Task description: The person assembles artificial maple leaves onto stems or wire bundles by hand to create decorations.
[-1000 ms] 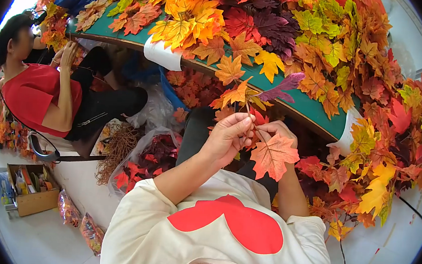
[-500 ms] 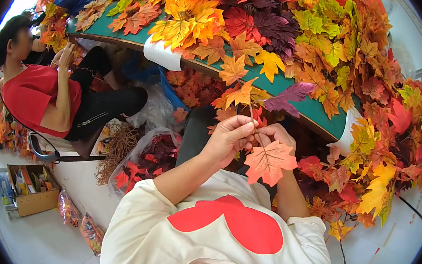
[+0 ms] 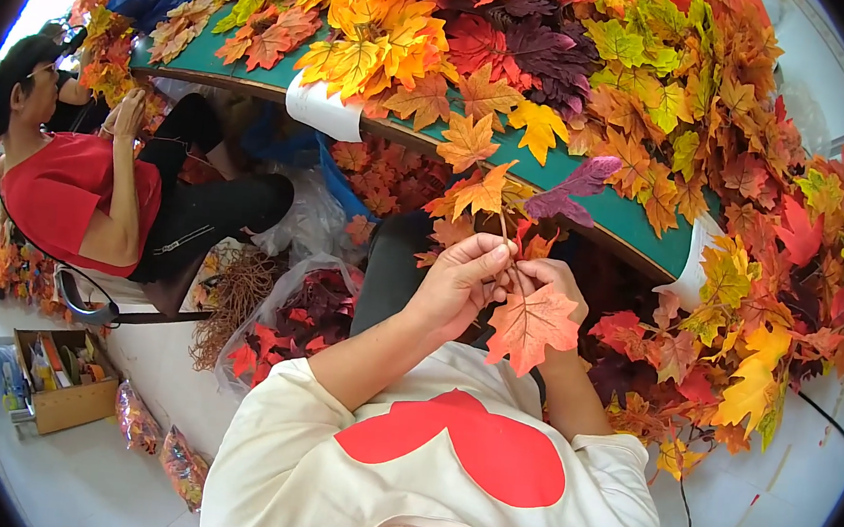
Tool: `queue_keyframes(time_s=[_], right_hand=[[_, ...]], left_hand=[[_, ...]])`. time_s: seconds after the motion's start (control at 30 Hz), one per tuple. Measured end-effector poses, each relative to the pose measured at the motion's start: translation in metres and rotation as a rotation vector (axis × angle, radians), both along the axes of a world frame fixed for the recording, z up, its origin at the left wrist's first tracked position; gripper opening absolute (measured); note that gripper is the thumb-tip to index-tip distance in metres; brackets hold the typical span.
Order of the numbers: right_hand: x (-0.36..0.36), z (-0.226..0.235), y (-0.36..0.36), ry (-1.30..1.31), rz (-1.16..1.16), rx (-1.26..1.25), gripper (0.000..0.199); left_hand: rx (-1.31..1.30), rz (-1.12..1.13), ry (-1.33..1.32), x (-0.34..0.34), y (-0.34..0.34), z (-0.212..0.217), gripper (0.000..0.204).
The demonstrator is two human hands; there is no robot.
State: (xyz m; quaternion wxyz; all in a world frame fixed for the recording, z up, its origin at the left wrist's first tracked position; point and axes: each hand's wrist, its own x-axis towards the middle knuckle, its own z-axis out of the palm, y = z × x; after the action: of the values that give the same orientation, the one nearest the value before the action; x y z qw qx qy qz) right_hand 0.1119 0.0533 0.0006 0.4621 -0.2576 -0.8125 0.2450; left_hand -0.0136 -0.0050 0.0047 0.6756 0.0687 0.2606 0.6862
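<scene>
My left hand (image 3: 459, 279) is raised in front of my chest, its fingers pinched on thin stems. From them rise an orange artificial leaf (image 3: 484, 191) and a purple leaf (image 3: 580, 182). My right hand (image 3: 553, 278) touches the left one at the fingertips and holds a large orange-red maple leaf (image 3: 531, 325), which hangs down below it. Both hands are just in front of the edge of the green table (image 3: 636, 227).
Heaps of artificial autumn leaves (image 3: 522, 41) cover the table and spill down at the right (image 3: 758, 323). A person in a red shirt (image 3: 76, 203) sits at the left handling leaves. Plastic bags of leaves (image 3: 297, 318) and a cardboard box (image 3: 65, 388) stand on the floor.
The orange-red leaf in my right hand has dropped slightly lower and the purple leaf has shifted a little right. My hands stay together in the same place.
</scene>
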Motion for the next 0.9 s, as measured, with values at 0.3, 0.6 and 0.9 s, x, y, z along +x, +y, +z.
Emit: queue_keyframes(time_s=[0.3, 0.6, 0.9], right_hand=[[-0.002, 0.005, -0.013, 0.156, 0.095, -0.804, 0.014], [-0.012, 0.015, -0.005, 0.243, 0.003, -0.717, 0.013], [-0.011, 0.018, 0.026, 0.281, 0.137, -0.95, 0.01]], left_hand=[[0.016, 0.01, -0.042, 0.005, -0.001, -0.003, 0.007], [0.029, -0.019, -0.025, 0.004, 0.005, -0.006, 0.008], [-0.074, 0.123, 0.249, 0.011, 0.002, 0.01, 0.015]])
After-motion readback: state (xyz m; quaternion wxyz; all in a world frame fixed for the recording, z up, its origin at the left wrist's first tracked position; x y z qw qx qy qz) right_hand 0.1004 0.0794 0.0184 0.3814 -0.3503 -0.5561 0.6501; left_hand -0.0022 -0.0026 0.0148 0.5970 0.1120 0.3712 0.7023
